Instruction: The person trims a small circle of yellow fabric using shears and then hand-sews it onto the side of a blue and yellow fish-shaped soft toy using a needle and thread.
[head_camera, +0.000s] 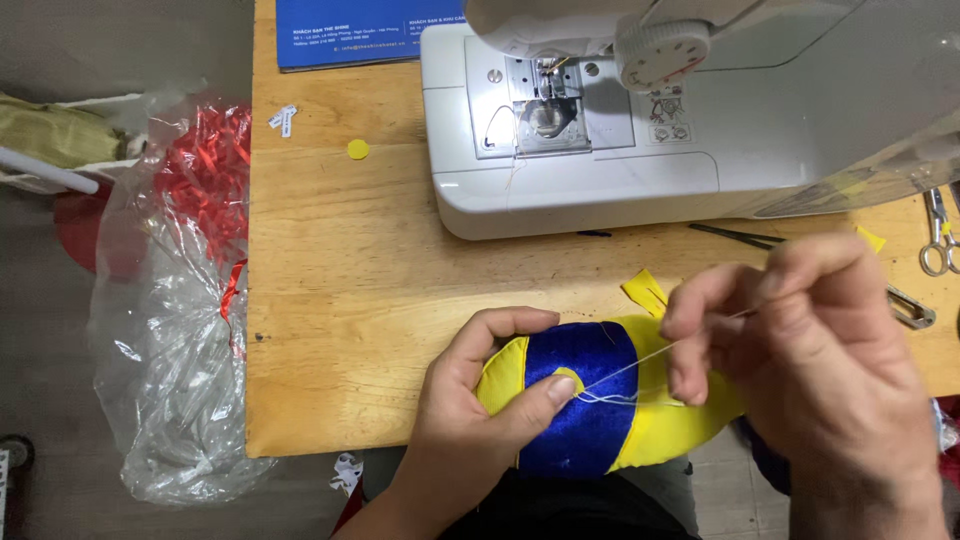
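My left hand (470, 400) grips a small stuffed cushion (590, 410) of shiny blue and yellow cloth at the near edge of the wooden table (340, 290). Its thumb presses a little yellow round patch (566, 378) onto the blue band. My right hand (800, 350) is just right of the cushion, fingers pinched on a thin white thread (650, 357) that runs taut from the patch up to the fingertips. Whether a needle sits in those fingers is too small to tell.
A white sewing machine (640, 130) fills the back of the table. Small scissors (938, 235), dark tweezers (740, 237), yellow scraps (645, 290), a yellow dot (358, 149) and a blue card (340, 35) lie around. A clear plastic bag with red ribbon (190, 260) hangs off the left edge.
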